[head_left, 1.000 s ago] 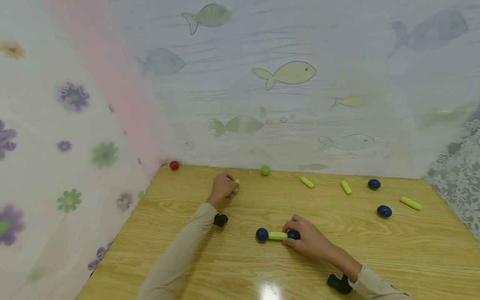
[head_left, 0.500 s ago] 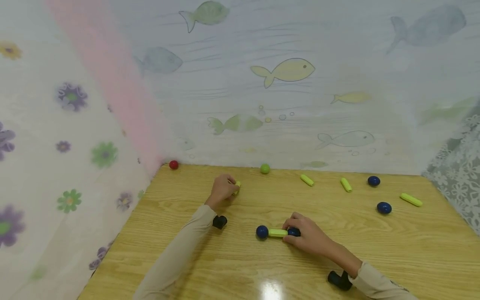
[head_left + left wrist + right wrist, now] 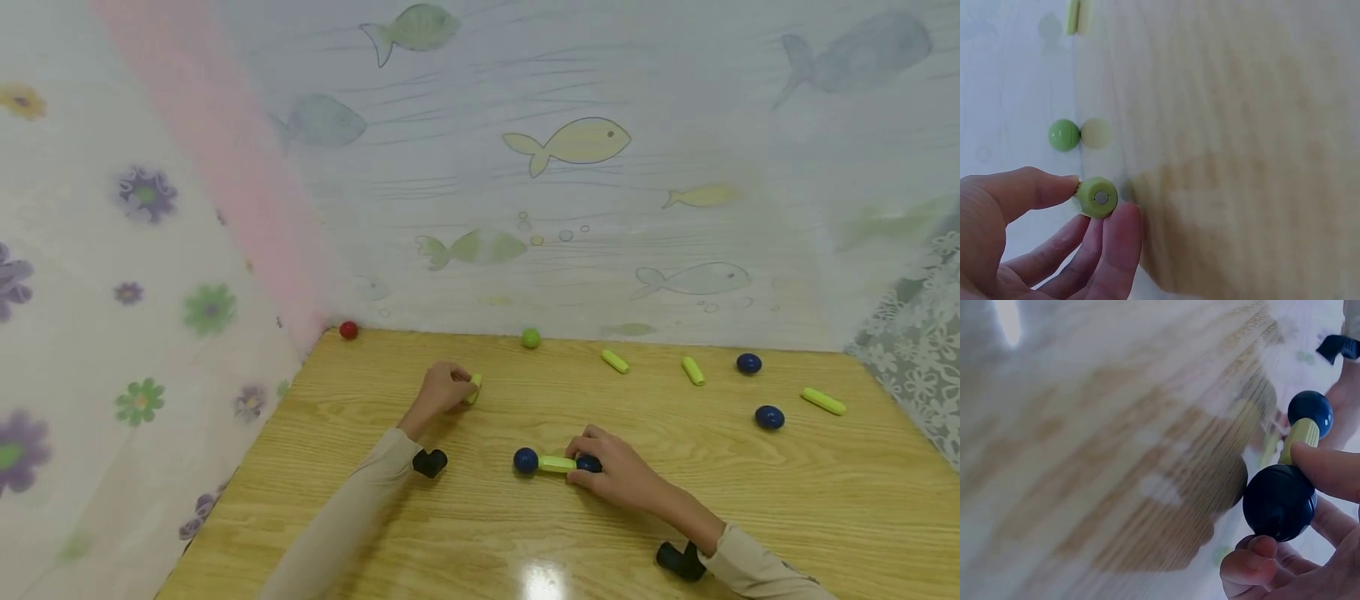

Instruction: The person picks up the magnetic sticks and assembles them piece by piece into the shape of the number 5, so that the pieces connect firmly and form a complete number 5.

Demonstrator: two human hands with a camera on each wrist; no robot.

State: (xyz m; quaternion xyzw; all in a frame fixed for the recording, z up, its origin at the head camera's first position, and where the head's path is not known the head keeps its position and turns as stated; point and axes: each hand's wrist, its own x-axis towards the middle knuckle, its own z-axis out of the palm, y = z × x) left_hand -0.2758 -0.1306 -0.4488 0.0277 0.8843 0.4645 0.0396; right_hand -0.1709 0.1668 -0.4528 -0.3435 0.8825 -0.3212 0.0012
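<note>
My left hand (image 3: 444,390) pinches a yellow-green rod (image 3: 475,389) between thumb and fingers. Its round end, seen in the left wrist view, has a small grey disc (image 3: 1102,197) in the middle. To the right and nearer me, my right hand (image 3: 622,473) grips a dark blue ball (image 3: 1279,503). That ball is joined to one end of another yellow-green rod (image 3: 557,464), and a second blue ball (image 3: 527,461) sits on the rod's other end. The joined piece lies level, with the rod pointing left towards my left hand's side.
A red ball (image 3: 348,330) and a green ball (image 3: 531,337) lie along the table's back edge. Several loose pieces are at the right: rods (image 3: 615,361) and blue balls (image 3: 769,417). Behind the wooden table (image 3: 480,533) hangs a fish-patterned cloth (image 3: 570,208).
My left hand has moved slightly towards me with the yellow-green rod. The right hand keeps its grip on the blue ball, nearly still.
</note>
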